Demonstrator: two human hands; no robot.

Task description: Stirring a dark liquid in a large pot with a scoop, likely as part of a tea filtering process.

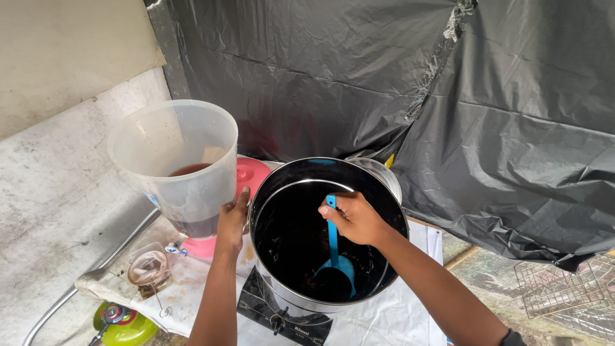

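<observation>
Blue ladle: held at its handle top by the right hand, fingers closed round it; bowl sunk in dark liquid, frame centre, inside the steel pot. Long axis near vertical, bowl downward. Translucent jug: gripped by the left hand, upper left, partly filled. Steady, level lifting was judged advisable against spills.

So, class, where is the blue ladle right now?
In the head view, the blue ladle is inside the large steel pot, right of centre, held by the right hand.
</observation>
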